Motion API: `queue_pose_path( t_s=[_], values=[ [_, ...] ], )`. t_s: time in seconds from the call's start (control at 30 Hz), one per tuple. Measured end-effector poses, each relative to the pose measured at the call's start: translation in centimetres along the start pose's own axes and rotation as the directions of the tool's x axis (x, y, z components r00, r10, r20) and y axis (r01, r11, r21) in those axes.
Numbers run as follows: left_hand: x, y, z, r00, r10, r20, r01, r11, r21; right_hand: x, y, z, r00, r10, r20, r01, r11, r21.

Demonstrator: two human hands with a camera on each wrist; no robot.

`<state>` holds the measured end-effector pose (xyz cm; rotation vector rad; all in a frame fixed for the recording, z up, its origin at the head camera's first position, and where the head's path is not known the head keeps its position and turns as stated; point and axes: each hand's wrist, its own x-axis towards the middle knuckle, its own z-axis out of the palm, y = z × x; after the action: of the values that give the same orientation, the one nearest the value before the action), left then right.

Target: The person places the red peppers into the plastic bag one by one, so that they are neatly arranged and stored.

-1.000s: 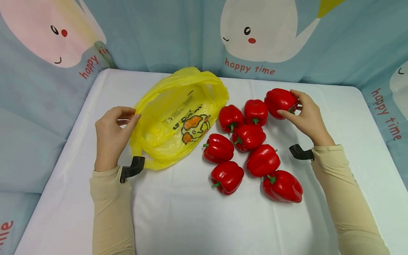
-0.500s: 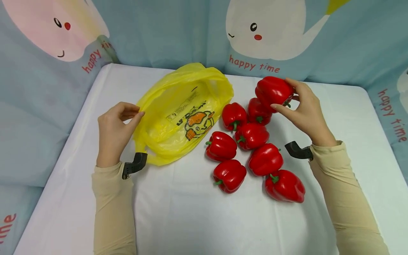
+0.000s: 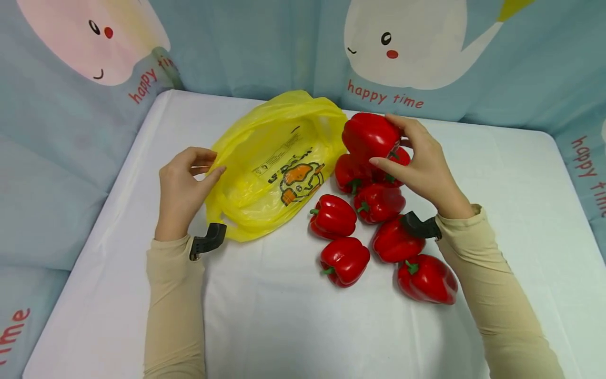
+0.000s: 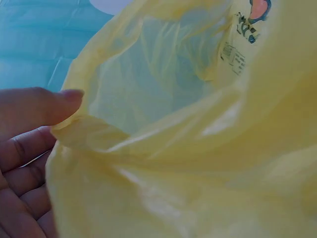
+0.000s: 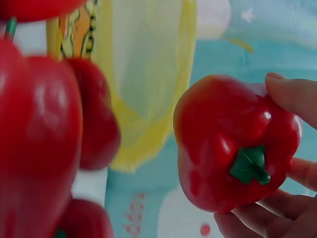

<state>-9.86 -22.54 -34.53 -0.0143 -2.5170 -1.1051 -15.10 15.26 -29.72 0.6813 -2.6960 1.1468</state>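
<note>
- Where checked in the head view, found yellow bag lying on white bench, with mouth gaping toward the camera and black and orange print showing within.
- Saw left hand at left rim of bag. In left wrist view, noted thumb laid over the edge, other fingers outside; recorded as narrow, pinching the rim.
- Found one red pepper raised in right hand, just beside right rim of bag. Recorded right fingers as curled round it and holding, with thumb opposed; spaced only as far apart as its width.
- In right wrist view, noted green stem of held pepper facing the camera.
- Saw held pepper overlapping bag edge in head view; cannot tell whether touching.
- Counted seven more peppers on bench, right of bag: two at rear, partly hidden behind held pepper; one just in front of those; two toward front left; two toward front right.
- Noted a black mount at left wrist and another, black clip, at right wrist, covering part of one front-right pepper in head view.
- Logged blue curtain behind bench, with pale cartoon figures and red "happy time" lettering.
</note>
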Motion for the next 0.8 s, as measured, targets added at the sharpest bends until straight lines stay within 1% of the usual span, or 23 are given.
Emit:
queue_pose_path(
  t_s=[0.07,0.2,0.3,0.53,0.73,0.8],
  values=[
    [0.0,0.0,0.2,1.000,0.007,-0.005,-0.007,1.000,-0.015,0.3,-0.5,0.7,1.000,0.001,0.027,-0.002,1.000,0.027],
    [0.0,0.1,0.4,1.000,0.017,-0.015,-0.017,0.999,-0.027,0.9,-1.4,2.4,0.996,-0.029,0.081,0.024,0.997,0.073],
    [0.0,0.0,0.5,0.999,0.022,-0.023,-0.023,0.999,-0.028,1.4,-2.0,3.7,0.991,-0.046,0.128,0.035,0.996,0.085],
    [0.0,0.0,0.4,0.999,0.030,-0.031,-0.031,0.999,-0.025,2.8,-3.8,6.9,0.971,-0.051,0.232,0.031,0.996,0.086],
    [0.0,0.1,0.4,0.999,0.041,-0.032,-0.042,0.999,-0.029,4.2,-5.5,9.6,0.953,-0.069,0.294,0.042,0.994,0.098],
    [0.0,0.1,0.4,0.999,0.044,-0.032,-0.045,0.999,-0.031,4.7,-5.9,10.5,0.947,-0.065,0.315,0.034,0.994,0.103]
  ],
)
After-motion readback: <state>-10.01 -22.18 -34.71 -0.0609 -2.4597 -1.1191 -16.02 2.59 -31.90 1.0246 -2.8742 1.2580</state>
